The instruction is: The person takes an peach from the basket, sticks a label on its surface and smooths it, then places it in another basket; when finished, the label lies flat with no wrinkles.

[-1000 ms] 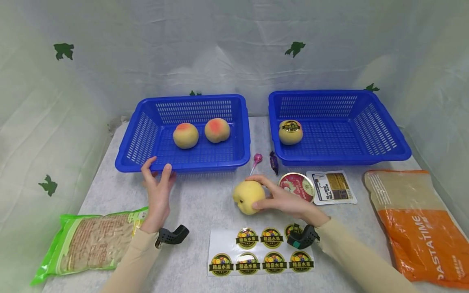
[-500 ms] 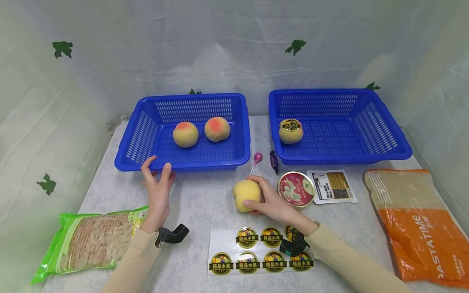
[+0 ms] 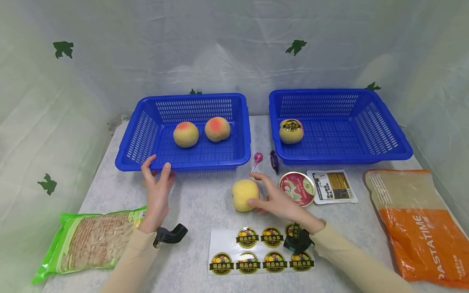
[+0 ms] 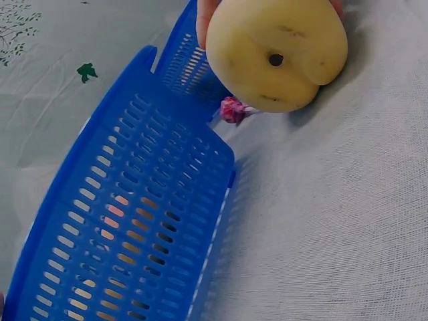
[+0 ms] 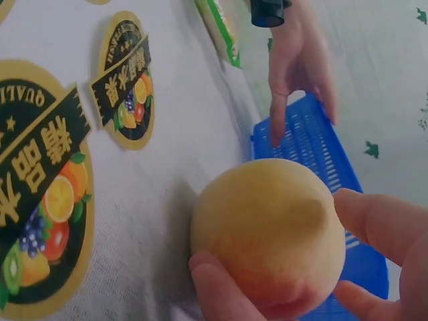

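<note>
My right hand [image 3: 278, 200] holds a yellow peach [image 3: 244, 195] low over the table, left of a round red tin [image 3: 297, 189]. In the right wrist view, the thumb [image 5: 224, 294] lies along one side of the peach and fingertips meet the other. A small dark hole shows in the underside of the peach [image 4: 254, 33] in the left wrist view. My left hand [image 3: 156, 195] rests at the front rim of the left blue basket [image 3: 205, 166], fingers loosely extended. Two blushed peaches sit in that basket.
The right blue basket [image 3: 340, 159] holds a peach bearing a round label [image 3: 292, 131]. A lollipop [image 3: 258, 157], a wrapped candy [image 3: 274, 162] and a white pouch [image 3: 332, 187] lie nearby. A sticker sheet [image 3: 221, 242] is in front, between a green-edged bag [image 3: 95, 242] and an orange bag [image 3: 421, 232].
The right hand has turned the peach, so its dark hole no longer shows in the head view. The right index finger has lifted slightly off the peach. The left hand has stayed put.
</note>
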`<state>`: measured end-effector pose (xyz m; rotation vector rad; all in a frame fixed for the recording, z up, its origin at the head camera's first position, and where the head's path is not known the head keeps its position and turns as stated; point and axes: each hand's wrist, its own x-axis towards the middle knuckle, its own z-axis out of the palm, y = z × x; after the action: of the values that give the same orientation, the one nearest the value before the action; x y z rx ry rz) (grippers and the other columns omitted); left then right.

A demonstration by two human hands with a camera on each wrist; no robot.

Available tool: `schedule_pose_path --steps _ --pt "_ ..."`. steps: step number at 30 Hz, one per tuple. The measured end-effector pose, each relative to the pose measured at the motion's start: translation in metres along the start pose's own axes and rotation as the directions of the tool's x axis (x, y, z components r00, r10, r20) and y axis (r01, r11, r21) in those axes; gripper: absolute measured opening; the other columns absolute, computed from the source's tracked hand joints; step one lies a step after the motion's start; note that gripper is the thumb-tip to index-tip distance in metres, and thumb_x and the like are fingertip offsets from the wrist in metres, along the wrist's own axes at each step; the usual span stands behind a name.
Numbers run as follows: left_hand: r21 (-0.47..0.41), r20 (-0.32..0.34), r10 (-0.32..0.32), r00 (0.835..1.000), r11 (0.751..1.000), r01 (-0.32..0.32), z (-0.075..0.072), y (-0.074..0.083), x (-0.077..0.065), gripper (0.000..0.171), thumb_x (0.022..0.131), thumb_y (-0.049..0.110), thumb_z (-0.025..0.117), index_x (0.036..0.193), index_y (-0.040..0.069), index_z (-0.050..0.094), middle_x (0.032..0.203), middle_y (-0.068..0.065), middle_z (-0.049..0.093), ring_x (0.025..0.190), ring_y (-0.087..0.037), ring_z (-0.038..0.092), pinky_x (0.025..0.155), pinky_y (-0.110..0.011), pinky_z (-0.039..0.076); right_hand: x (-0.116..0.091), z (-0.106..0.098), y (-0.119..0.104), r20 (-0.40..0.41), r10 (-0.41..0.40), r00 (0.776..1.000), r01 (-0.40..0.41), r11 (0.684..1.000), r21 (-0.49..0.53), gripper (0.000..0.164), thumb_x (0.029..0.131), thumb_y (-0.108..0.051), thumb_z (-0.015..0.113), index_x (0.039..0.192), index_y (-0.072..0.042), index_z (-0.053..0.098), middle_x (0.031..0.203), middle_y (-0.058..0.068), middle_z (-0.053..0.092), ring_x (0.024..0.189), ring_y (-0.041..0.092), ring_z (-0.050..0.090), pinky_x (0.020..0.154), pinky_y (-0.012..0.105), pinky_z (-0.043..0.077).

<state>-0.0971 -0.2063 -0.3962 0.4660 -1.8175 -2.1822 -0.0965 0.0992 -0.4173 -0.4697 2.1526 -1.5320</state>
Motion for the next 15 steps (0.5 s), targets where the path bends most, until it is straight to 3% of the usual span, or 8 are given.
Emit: schedule_pose_path --steps 5,8,11,13,15 --pt "0.025 0.063 -0.024 0.998 0.999 0.022 -0.003 0.007 -0.004 0.052 0.093 0.026 0.048 0.138 0.027 0.020 0.111 -0.007 0.021 0.104 -0.027 0.044 0.097 -0.038 0.035 -0.002 -0.006 -0.003 0.015 -0.030 0.999 0.030 0.999 0.020 0.066 0.083 -0.027 0.065 0.138 -0.023 0.029 0.138 0.013 0.029 0.071 0.028 0.063 0.061 0.040 0.051" --pt "0.074 0.125 -0.025 0.992 0.997 0.015 -0.004 0.012 -0.012 0.056 0.093 0.026 0.048 0.139 0.027 0.017 0.113 -0.007 0.021 0.105 -0.024 0.044 0.097 -0.039 0.034 -0.005 -0.008 -0.006 0.009 -0.037 0.999 0.037 0.998 0.051 0.063 0.084 -0.024 0.064 0.137 -0.022 0.031 0.138 0.015 0.029 0.072 0.031 0.063 0.062 0.042 0.052" --pt "0.183 0.164 0.008 0.986 0.982 -0.039 -0.003 0.014 -0.025 0.056 0.093 0.025 0.049 0.140 0.029 0.018 0.120 -0.010 0.018 0.104 -0.023 0.045 0.094 -0.034 0.039 -0.009 -0.011 -0.008 -0.009 -0.047 0.999 0.047 0.994 0.095 0.060 0.085 -0.020 0.063 0.137 -0.020 0.033 0.135 0.016 0.032 0.074 0.034 0.062 0.062 0.044 0.052" --pt "0.264 0.189 0.048 0.981 0.959 -0.098 0.000 0.013 -0.037 0.055 0.093 0.022 0.050 0.140 0.028 0.022 0.123 -0.009 0.018 0.105 -0.022 0.046 0.089 -0.028 0.042 -0.011 -0.013 -0.009 -0.018 -0.065 0.998 0.066 0.991 0.115 0.057 0.086 -0.016 0.062 0.136 -0.017 0.034 0.131 0.018 0.036 0.074 0.035 0.062 0.062 0.045 0.051" --pt "0.327 0.246 0.090 0.965 0.929 -0.171 0.003 0.012 -0.048 0.052 0.092 0.017 0.051 0.138 0.024 0.028 0.125 -0.009 0.024 0.103 -0.022 0.048 0.084 -0.023 0.044 -0.013 -0.014 -0.009 -0.026 -0.088 0.996 0.090 0.988 0.128 0.054 0.087 -0.012 0.061 0.134 -0.013 0.035 0.126 0.020 0.039 0.075 0.035 0.062 0.061 0.046 0.051"
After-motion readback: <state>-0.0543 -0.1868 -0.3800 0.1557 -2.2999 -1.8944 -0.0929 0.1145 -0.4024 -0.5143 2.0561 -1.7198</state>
